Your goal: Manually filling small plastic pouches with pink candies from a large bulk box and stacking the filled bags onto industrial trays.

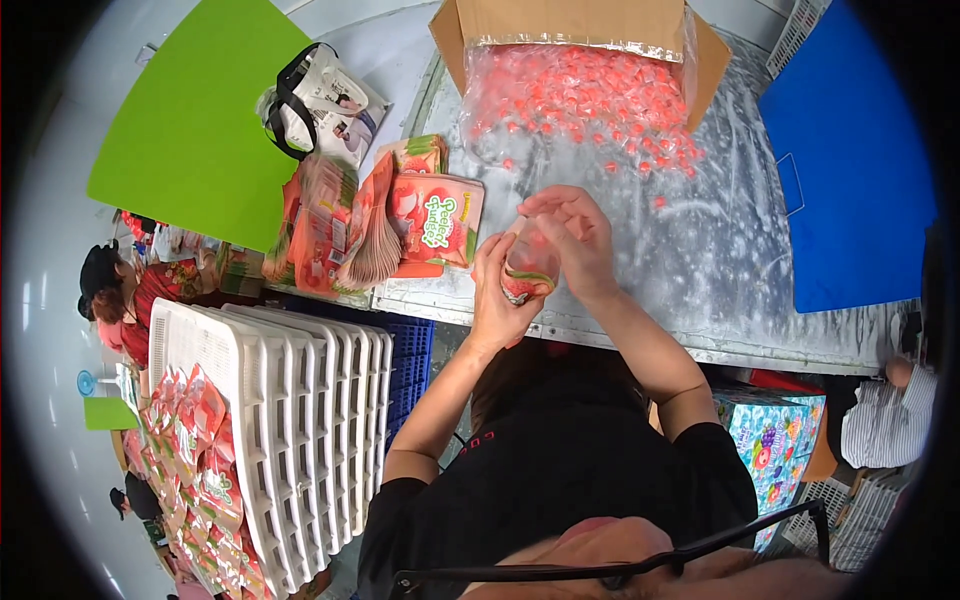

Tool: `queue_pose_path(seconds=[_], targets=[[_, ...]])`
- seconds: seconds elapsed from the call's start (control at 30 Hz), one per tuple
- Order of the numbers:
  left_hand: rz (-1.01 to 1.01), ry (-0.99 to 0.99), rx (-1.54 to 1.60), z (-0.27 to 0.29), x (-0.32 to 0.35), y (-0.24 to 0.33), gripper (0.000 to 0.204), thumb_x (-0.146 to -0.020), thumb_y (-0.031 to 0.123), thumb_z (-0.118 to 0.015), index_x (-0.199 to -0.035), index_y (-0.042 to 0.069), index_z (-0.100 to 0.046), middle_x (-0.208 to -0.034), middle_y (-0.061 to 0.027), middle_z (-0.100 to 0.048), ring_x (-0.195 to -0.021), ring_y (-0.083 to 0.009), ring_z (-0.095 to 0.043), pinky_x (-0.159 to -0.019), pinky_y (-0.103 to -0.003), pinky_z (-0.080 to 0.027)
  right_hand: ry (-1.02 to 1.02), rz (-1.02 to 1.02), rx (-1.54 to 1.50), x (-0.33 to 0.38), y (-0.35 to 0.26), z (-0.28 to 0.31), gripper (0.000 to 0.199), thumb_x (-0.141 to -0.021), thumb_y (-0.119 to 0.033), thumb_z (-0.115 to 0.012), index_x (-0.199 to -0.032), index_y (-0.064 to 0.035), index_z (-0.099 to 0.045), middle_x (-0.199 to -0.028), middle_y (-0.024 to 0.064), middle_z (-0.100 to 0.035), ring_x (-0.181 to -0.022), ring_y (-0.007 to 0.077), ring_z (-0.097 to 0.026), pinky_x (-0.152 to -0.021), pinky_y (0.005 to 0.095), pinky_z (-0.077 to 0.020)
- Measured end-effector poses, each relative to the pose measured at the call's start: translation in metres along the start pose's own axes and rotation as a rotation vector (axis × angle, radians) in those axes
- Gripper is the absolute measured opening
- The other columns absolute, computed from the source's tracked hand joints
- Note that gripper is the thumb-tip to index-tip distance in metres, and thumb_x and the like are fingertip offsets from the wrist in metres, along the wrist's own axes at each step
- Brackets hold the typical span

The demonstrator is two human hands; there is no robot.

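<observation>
My left hand (497, 300) is wrapped round a red and green pouch (527, 278) and holds it upright, its mouth gaping toward me. My right hand (575, 238) curves over that mouth from the right, fingers loosely bent and apart; whether anything lies in its palm is hidden. On the table left of my hands lies a flat red pouch (432, 215) beside fanned stacks of pouches (370, 235). Beyond my hands, a cardboard box (570, 22) lined with clear plastic spills small wrapped pink-red balls (600, 95) onto the metal tabletop (690, 260).
A white bag (340, 105) with black handles stands behind the pouches. Green (200, 120) and blue (850, 150) panels flank the table. At lower left are stacked white crates (290, 430) and filled pouches (200, 470). Co-workers (150, 290) are at the left; a printed carton (770, 440) stands at right.
</observation>
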State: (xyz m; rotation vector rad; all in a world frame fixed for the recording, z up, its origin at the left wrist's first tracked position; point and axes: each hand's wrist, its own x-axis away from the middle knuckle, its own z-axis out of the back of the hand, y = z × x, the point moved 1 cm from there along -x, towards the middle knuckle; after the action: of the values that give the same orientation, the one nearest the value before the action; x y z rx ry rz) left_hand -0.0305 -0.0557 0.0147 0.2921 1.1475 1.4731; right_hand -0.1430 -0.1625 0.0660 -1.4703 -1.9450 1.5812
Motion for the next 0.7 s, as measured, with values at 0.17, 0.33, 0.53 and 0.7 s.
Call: queue_pose_path(seconds=[0.17,0.33,0.53,0.7], targets=[[0.019,0.08,0.006,-0.004,-0.004,0.001,0.091,-0.064,0.004,-0.081,-0.143,0.004,-0.036,-0.139,-0.0222,-0.036,-0.132,-0.0402,-0.038,-0.11,-0.046,-0.034,-0.01,-0.01,0.014,-0.002,-0.015,0.0,0.019,-0.095,-0.007,-0.06,-0.112,0.0013,-0.058,-0.11,0.0108,-0.063,-0.103,0.0181,-0.063,-0.086,0.0337,-0.0529],[0.086,0.34,-0.052,-0.008,-0.003,-0.008,0.097,-0.064,0.005,-0.081,-0.146,0.002,-0.029,-0.139,-0.0222,-0.033,-0.131,-0.0405,-0.038,-0.11,-0.045,-0.033,-0.245,0.372,0.893,0.006,-0.051,-0.006,0.017,-0.087,-0.011,-0.068,-0.1,-0.0008,-0.064,-0.105,0.012,-0.064,-0.09,0.0241,-0.066,-0.076,0.0336,-0.054],[0.052,0.292,0.389,0.004,0.016,-0.028,0.113,-0.062,0.013,-0.09,-0.151,0.001,-0.021,-0.146,-0.0186,-0.032,-0.137,-0.0322,-0.034,-0.116,-0.043,-0.028,-0.472,0.624,1.069,0.011,-0.041,0.009,0.025,-0.07,-0.009,-0.07,-0.094,-0.0056,-0.064,-0.099,0.0067,-0.064,-0.086,0.0254,-0.065,-0.072,0.036,-0.0548],[0.155,0.132,0.461,0.02,0.021,-0.048,0.103,-0.061,0.01,-0.09,-0.147,0.001,-0.036,-0.142,-0.012,-0.041,-0.136,-0.0265,-0.038,-0.112,-0.04,-0.033,-0.54,0.638,1.096,0.012,-0.04,0.013,0.02,-0.07,-0.008,-0.067,-0.089,-0.0053,-0.062,-0.097,0.0065,-0.063,-0.085,0.025,-0.064,-0.072,0.0349,-0.0548]])
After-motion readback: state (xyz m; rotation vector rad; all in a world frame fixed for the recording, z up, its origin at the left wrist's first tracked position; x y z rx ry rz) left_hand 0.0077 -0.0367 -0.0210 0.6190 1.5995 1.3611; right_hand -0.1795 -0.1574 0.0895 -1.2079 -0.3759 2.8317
